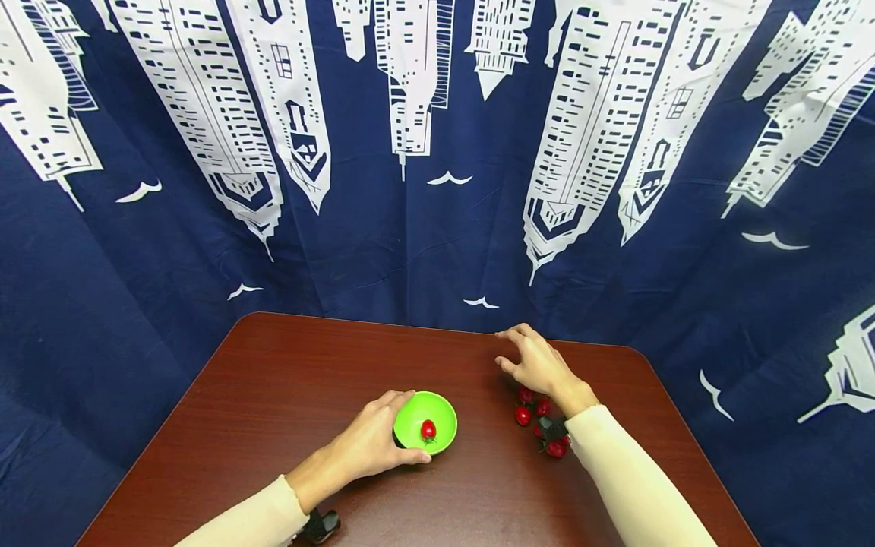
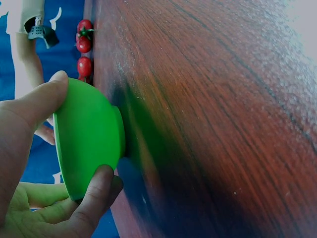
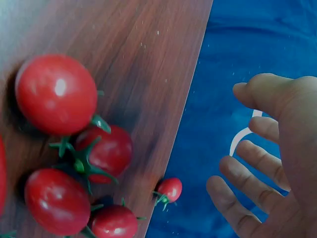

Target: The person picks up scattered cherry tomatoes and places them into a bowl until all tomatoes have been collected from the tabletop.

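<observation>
My left hand (image 1: 374, 433) grips a small light-green bowl (image 1: 412, 418), its thumb at the near rim and its fingers around the far left side. Inside the bowl lies one cherry tomato (image 1: 428, 431) with a green stem end. In the left wrist view the bowl (image 2: 86, 131) appears side-on, close over the table, with fingertips against its wall. My right hand (image 1: 540, 368) is raised with relaxed, spread fingers and holds nothing. Below its wrist is a loose group of several cherry tomatoes (image 1: 522, 415), partly hidden by the hand and wrist strap; the right wrist view shows these tomatoes (image 3: 57, 94) large.
A reddish-brown wooden table (image 1: 294, 380) with rounded far corners carries everything. Behind it hangs a dark blue cloth (image 1: 437, 251) printed with white buildings and birds. One smaller tomato (image 3: 170, 189) shows apart from the group, near the table edge in the right wrist view.
</observation>
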Demonstrator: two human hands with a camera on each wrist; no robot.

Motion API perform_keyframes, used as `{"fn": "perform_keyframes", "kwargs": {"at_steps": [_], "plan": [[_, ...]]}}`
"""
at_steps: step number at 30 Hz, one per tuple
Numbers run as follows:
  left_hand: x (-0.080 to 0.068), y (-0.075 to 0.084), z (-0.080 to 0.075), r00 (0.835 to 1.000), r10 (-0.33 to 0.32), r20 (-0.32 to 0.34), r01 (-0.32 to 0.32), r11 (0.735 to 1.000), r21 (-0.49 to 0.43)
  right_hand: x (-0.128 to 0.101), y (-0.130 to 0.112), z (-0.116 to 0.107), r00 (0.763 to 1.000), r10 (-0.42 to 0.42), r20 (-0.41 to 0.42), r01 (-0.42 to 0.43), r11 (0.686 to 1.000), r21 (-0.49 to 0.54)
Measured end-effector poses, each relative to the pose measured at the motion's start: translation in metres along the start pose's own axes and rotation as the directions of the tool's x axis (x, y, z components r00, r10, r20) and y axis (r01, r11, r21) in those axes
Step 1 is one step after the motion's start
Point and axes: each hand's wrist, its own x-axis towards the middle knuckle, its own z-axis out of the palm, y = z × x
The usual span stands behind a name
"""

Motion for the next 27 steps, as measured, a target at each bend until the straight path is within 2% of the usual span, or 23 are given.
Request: {"fn": "perform_keyframes", "kwargs": {"at_steps": [5, 15, 27], "plan": [[0.0, 0.0, -0.001, 1.0, -0.007, 0.011, 0.007, 1.0, -0.015, 0.007, 0.013, 0.002, 1.0, 0.024, 0.001, -0.024, 1.0, 0.013], [0.0, 0.0, -0.001, 1.0, -0.014, 0.017, 0.014, 1.0, -0.022, 0.014, 0.035, 0.0, 0.993, 0.1, 0.056, -0.102, 0.994, 0.031], [0.0, -0.002, 0.0, 1.0, 0.003, 0.009, -0.003, 1.0, -0.006, 0.017, 0.05, 0.007, 0.988, 0.118, 0.103, -0.124, 0.991, 0.058]]}}
